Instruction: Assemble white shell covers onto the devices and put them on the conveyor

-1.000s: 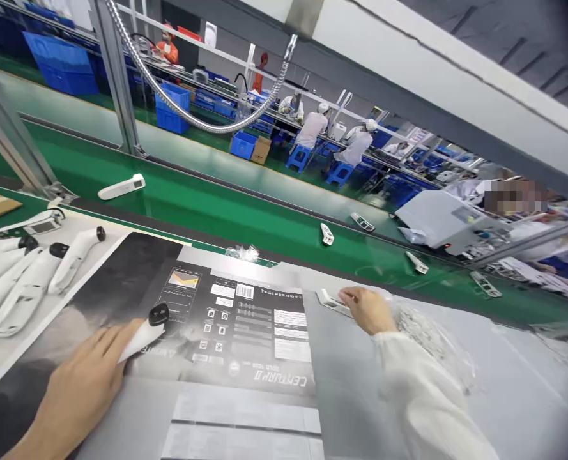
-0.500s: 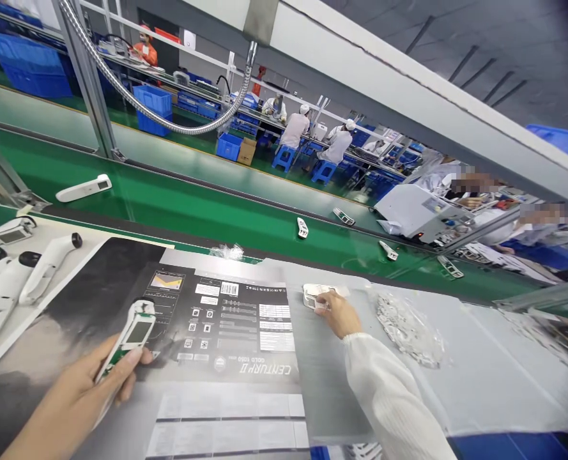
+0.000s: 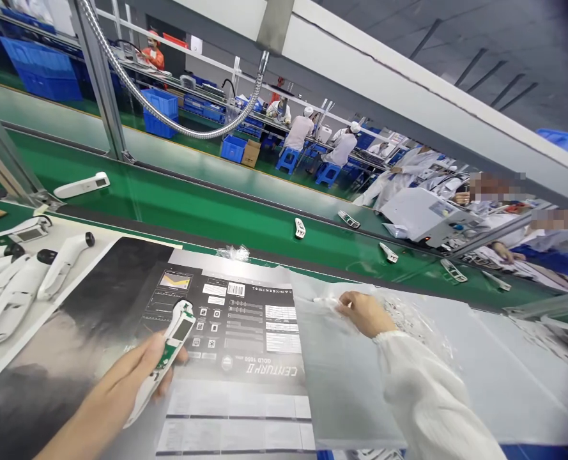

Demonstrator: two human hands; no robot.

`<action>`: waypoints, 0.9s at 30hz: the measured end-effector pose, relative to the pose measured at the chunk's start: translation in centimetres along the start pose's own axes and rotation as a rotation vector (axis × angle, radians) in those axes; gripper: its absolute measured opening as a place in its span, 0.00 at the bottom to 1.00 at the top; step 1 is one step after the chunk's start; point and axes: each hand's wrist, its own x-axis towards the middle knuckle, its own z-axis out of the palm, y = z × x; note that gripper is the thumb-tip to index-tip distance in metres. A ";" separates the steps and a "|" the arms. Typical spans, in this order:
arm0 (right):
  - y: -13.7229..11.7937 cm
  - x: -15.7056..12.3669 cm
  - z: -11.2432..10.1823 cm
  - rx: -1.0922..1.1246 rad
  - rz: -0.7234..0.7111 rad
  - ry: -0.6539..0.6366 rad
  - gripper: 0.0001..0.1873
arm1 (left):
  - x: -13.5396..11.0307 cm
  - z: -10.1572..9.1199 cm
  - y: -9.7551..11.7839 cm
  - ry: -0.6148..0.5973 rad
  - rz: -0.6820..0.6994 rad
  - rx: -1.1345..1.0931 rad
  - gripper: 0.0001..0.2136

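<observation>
My left hand [image 3: 121, 383] grips a white handheld device [image 3: 168, 351] with a small display and an exposed green circuit board. The device hangs over a large printed carton sheet [image 3: 226, 306] in black and grey. My right hand [image 3: 365, 313], in a white sleeve, pinches a clear plastic bag [image 3: 345, 377] at its upper edge. A small white part [image 3: 324, 299] shows faintly at that edge, close to my fingers.
Several white devices [image 3: 20, 300] lie on a white sheet at the left. Beyond my work surface runs a green conveyor belt [image 3: 216, 211] carrying several white devices. A metal post [image 3: 96, 83] and a hose rise behind it, with co-workers and blue crates farther off.
My left hand has moved right and turned the device. My right hand has moved right onto the plastic bag, and the white part is now less distinct at the bag's edge.
</observation>
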 end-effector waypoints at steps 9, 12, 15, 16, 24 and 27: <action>-5.7 -2.6 2.0 0.625 0.009 0.068 0.14 | 2.8 2.5 0.0 -0.023 0.192 -0.001 0.27; -12.8 -6.0 5.6 1.359 0.012 -0.084 0.32 | 3.5 4.6 0.5 0.109 0.334 0.085 0.25; -19.4 -9.4 8.3 1.702 0.006 -0.309 0.35 | 3.8 6.3 0.7 0.174 0.469 0.234 0.21; -20.9 -10.1 8.9 1.765 -0.020 -0.354 0.35 | 3.9 6.6 0.6 0.183 0.494 0.266 0.21; -22.1 -10.5 10.1 1.750 -0.139 -0.241 0.31 | 3.0 5.3 0.6 0.033 0.495 0.205 0.19; -22.0 -10.3 9.7 1.691 -0.079 -0.167 0.29 | 2.8 6.0 0.2 0.050 0.566 0.355 0.22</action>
